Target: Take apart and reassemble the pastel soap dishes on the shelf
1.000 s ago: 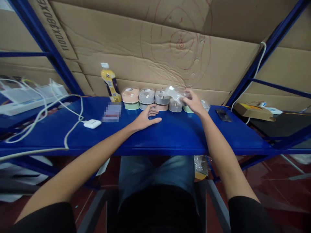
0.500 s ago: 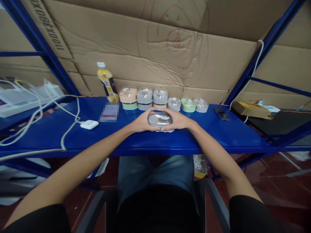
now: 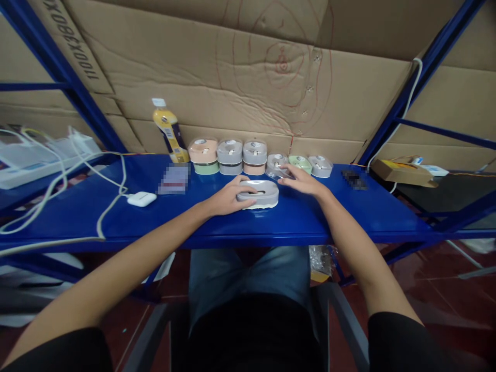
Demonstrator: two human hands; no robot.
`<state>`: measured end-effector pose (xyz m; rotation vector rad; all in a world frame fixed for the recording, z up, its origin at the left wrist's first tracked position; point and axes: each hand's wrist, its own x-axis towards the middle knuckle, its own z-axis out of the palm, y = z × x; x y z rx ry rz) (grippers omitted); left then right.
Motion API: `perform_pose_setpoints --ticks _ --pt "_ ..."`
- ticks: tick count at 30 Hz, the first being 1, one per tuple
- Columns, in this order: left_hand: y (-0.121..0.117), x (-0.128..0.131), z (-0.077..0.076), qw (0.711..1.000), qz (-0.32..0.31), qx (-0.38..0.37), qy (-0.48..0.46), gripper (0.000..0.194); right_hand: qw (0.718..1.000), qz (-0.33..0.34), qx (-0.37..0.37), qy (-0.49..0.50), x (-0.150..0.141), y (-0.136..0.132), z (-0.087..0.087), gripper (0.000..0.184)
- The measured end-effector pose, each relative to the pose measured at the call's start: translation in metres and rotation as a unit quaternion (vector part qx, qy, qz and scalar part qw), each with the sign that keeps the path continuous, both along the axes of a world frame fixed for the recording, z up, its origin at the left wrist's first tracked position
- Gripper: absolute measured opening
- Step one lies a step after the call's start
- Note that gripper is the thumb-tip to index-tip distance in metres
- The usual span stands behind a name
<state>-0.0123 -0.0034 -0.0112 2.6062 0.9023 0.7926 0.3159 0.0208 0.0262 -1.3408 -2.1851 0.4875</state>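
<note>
On the blue tabletop in front of me sits a grey oval box [image 3: 267,200]. A dark slot with something pale in it shows in its top. My left hand [image 3: 231,197] grips the box's left end, thumb along the front and fingers behind. To the right, my right hand [image 3: 300,181] is raised off the box, thumb and fingers curled around what looks like a clear plastic lid [image 3: 285,174]. This lid overlaps the small grey lidded box [image 3: 276,161] behind it, so its outline is hard to make out.
Along the cardboard back wall stand stacked lidded boxes [image 3: 230,152], a green box [image 3: 301,163] and another grey box [image 3: 321,166]. To the left are a yellow drink bottle [image 3: 170,129], a white earphone case [image 3: 141,199] and white cables [image 3: 124,175]. A blurred dark object [image 3: 354,179] lies right.
My right hand has left the grey box and moved right and back, apparently carrying its clear lid. The slotted top is now exposed. My left hand has stayed on the box.
</note>
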Motion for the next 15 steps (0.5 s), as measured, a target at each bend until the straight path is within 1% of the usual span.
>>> perform_pose_setpoints --ticks 3,6,10,12,15 --pt "0.003 -0.002 0.002 1.0 0.008 0.008 -0.015 0.055 1.0 -0.009 -0.004 0.004 0.005 0.001 0.001 0.076" --pt "0.014 -0.014 0.004 0.998 0.044 0.012 -0.043 0.06 1.0 -0.021 -0.012 0.0 0.006 -0.001 0.005 0.076" --pt "0.033 -0.036 0.003 0.993 0.109 0.001 -0.044 0.063 0.999 -0.039 -0.029 -0.005 0.01 -0.003 0.009 0.091" --pt "0.04 -0.043 0.002 0.991 0.129 -0.007 -0.032 0.061 0.999 -0.031 -0.025 -0.009 0.013 0.0 0.007 0.095" --pt "0.045 -0.046 -0.001 0.99 0.138 -0.016 -0.027 0.058 0.999 -0.007 -0.033 -0.017 0.015 0.005 0.002 0.095"
